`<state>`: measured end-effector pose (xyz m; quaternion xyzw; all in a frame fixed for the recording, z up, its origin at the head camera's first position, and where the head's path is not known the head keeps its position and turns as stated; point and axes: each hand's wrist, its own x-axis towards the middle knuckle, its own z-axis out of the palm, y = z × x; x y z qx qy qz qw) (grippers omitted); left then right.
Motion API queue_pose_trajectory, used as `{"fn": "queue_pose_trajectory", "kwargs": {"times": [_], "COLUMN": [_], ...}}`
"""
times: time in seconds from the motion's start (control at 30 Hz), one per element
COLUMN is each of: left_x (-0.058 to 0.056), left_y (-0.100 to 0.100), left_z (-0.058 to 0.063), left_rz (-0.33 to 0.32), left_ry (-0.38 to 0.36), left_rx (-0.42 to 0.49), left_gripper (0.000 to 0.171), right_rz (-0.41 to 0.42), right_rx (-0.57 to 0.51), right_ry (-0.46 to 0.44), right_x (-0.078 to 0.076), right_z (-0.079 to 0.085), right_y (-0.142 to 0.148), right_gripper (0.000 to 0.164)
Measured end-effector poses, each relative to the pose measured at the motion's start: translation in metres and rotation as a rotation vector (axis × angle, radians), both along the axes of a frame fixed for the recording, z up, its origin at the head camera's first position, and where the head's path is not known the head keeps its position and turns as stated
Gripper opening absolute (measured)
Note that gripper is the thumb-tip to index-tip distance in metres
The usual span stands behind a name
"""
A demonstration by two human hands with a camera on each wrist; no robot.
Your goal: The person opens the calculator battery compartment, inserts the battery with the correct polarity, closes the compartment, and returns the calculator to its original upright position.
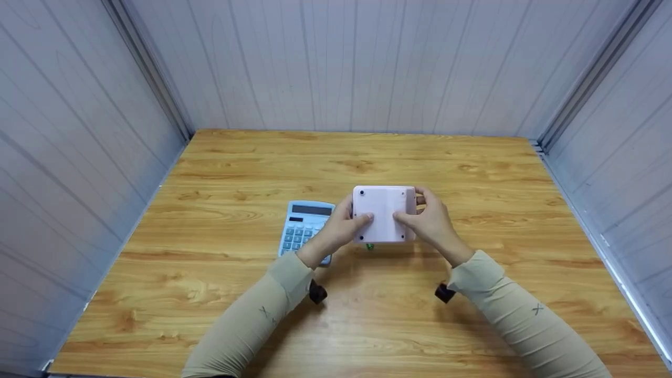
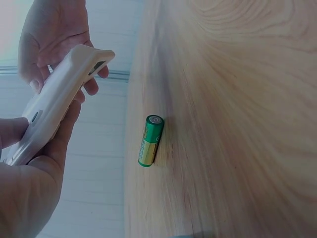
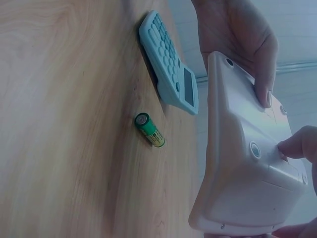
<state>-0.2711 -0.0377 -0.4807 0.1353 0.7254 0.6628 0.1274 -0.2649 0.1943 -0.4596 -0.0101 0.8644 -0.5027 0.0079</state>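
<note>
Both hands hold a pale pink calculator point(image 1: 385, 202) above the table, its back with corner screws facing up. My left hand point(image 1: 336, 230) grips its left edge, thumb pressed on the back and fingers underneath. On the opposite edge, my right hand point(image 1: 434, 223) grips with its thumb on the back too, fingers around the side. The left wrist view shows part of a dark display on the far side. Below the pink calculator lies a green and gold battery point(image 2: 150, 141) on the wood, mostly hidden in the head view.
A light blue calculator point(image 1: 296, 236) lies face up on the wooden table point(image 1: 236, 173), partly behind the left forearm. White panel walls point(image 1: 336, 68) close off the back and both sides. Small black blocks point(image 1: 317, 292) stick out beneath the wrists.
</note>
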Motion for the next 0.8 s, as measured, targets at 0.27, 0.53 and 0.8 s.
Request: {"fn": "queue_pose_trajectory", "kwargs": {"times": [0.27,0.53,0.8], "left_x": [0.0007,0.0006,0.0015], "left_y": [0.0010,0.0033,0.0013], "left_z": [0.0007,-0.0008,0.0004], "left_rz": [-0.005,-0.005,-0.006], "left_ry": [0.002,0.018,-0.004], "left_rx": [-0.006,-0.007,0.006], "left_gripper": [0.047,0.045,0.046], "right_rz": [-0.001,0.013,0.029], "right_rx": [0.014,-0.010,-0.006], "right_ry": [0.007,-0.010,-0.048], "right_x": [0.0003,0.0010,0.0015], "right_z": [-0.0006,-0.0011,0.0000], "right_y": [0.0017,0.0042,0.0057], "right_gripper": [0.081,0.079,0.083]}}
